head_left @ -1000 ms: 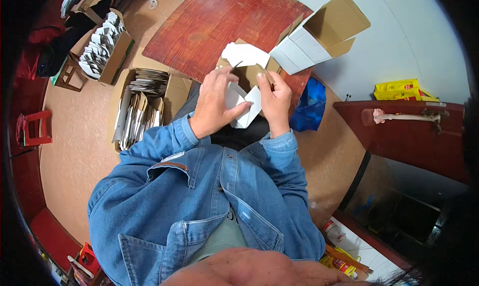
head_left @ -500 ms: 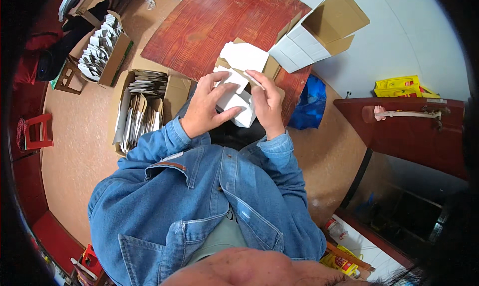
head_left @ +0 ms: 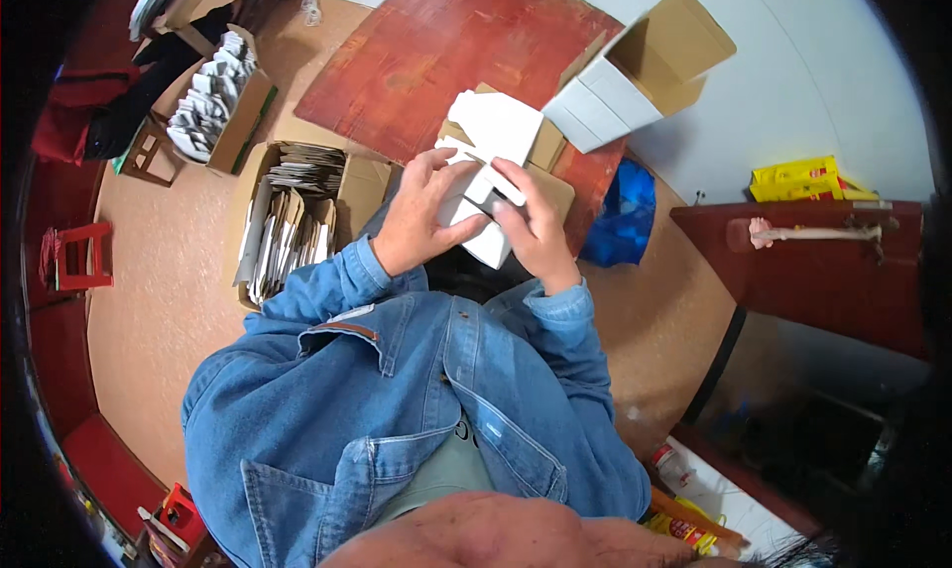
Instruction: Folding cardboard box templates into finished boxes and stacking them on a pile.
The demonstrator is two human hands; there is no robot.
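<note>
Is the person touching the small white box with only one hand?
No, both the left hand and the right hand have fingers on the small white box.

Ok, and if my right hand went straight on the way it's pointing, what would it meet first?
Your right hand would first meet the white carton at its fingertips; beyond that, probably the white cardboard panel, though depth is hard to judge.

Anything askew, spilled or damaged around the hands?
Nothing stands out; no spill or damage shows. The left hand and right hand hold a partly folded white carton near the open box.
</note>
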